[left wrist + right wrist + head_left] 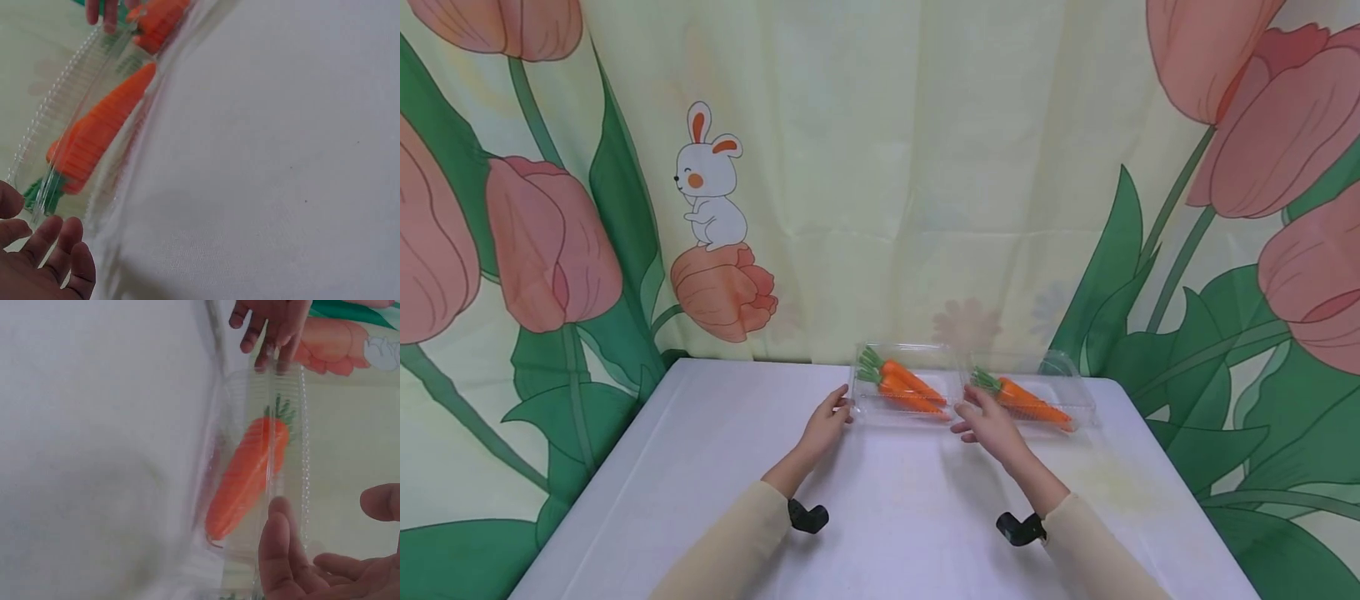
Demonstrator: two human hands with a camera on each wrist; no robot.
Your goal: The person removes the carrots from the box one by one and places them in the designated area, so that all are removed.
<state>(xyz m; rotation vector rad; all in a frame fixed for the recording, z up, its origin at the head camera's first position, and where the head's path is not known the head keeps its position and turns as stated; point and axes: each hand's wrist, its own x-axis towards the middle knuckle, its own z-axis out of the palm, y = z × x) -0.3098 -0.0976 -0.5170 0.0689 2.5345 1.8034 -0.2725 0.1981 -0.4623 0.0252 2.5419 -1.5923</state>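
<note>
Two boxes of thin, clear plastic are being supported by the table (880, 500), near its far edge. Their walls are being marked by fine ribs, and light is being reflected from their rims. In the left box (917, 362), two carrots (906, 387) are being held; their bodies are smooth, orange and tapering, and their short tops are green. In the right box (1078, 396), just beside it, similar orange shapes (1026, 400) are being enclosed; their exact number is not being shown clearly.

The left end of the left box is being touched by the left hand (826, 421). Its fingers (65, 247) are being held a little apart and softly bent, and nothing is being pinched by them. The right hand (992, 425) is being placed at the other end, in front of the place where the boxes meet. Its fingers (275, 547) are being bent loosely, with the thumb well apart; whether the plastic is being pressed by them cannot be told. The table is being covered by smooth-looking white material, and behind it a pale curtain (880, 167) is being decorated with tulips.
</note>
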